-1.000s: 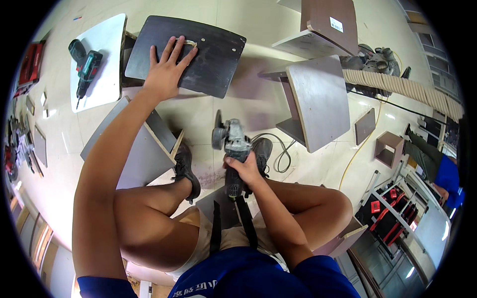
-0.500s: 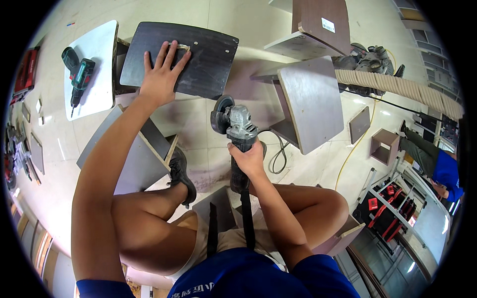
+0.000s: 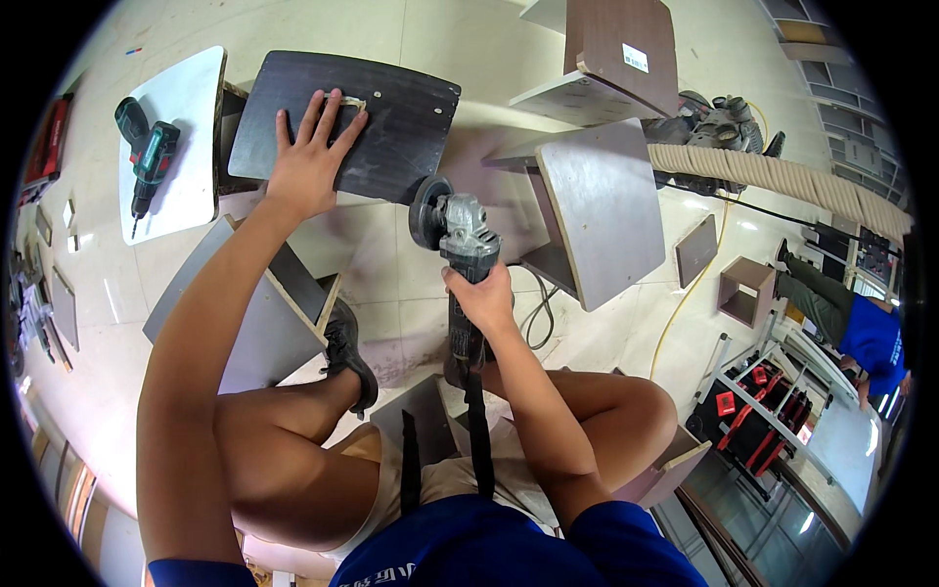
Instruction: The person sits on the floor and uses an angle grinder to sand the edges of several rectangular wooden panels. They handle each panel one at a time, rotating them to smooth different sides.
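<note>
A dark, curved-edge wooden board (image 3: 399,137) lies far left of centre, with a rough pale slot and several small holes in its face. My left hand (image 3: 305,171) rests flat on it, fingers spread, the tips beside the slot. In my right hand (image 3: 482,295) is a grey and black angle grinder (image 3: 468,223), gripped around its body. The grinder's disc (image 3: 426,211) overlaps the board's near right corner in view; whether they touch I cannot tell. Whether the disc is spinning cannot be made out.
A green and black cordless drill (image 3: 149,171) lies on a white-topped stool (image 3: 186,98) at left. Grey stools (image 3: 606,210) stand around me, and a brown one (image 3: 611,34) farther off. A ribbed beige hose (image 3: 763,168) crosses the right. Another person (image 3: 872,338) is at far right.
The grinder has moved slightly farther away from me, its disc closer to the board's corner. My left hand stays flat on the board. The whole view has shifted a little.
</note>
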`<state>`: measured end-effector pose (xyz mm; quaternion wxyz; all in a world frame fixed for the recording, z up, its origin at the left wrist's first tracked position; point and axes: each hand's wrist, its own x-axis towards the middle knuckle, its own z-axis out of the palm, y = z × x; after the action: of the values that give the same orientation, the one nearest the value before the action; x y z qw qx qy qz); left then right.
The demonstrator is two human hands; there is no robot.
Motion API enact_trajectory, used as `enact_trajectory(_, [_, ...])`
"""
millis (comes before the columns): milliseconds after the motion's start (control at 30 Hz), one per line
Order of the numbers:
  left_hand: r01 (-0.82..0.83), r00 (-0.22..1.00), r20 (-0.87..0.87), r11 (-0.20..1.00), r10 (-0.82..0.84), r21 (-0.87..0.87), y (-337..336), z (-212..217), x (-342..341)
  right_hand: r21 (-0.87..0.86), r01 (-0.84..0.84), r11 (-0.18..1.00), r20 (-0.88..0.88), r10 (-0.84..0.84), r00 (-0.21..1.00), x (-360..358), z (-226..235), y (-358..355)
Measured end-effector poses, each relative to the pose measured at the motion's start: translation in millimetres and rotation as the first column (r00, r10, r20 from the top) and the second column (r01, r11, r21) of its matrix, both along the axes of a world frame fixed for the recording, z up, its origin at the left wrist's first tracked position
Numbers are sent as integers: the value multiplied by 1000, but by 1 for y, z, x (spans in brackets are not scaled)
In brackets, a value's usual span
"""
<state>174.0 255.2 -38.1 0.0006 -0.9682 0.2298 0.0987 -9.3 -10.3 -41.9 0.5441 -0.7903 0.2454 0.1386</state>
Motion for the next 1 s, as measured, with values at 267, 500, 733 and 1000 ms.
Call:
enact_trajectory(267, [8, 1000, -8, 998, -7, 55, -1, 5, 1, 83, 61, 995, -2, -61, 998, 64, 5, -15])
enact_trajectory(500, [10, 1000, 6, 1000, -10, 27, 0, 5, 1, 193, 144, 971, -25, -141, 990, 118, 20, -18])
enact_trajectory(733, [27, 999, 24, 999, -28, 32, -1, 3, 1, 257, 196, 946, -147, -163, 976, 164, 17, -35])
enact_trajectory(1000, [-31, 999, 40, 996, 35, -87, 1, -4, -1, 325, 371, 870, -62, -371, 926, 80, 56, -38])
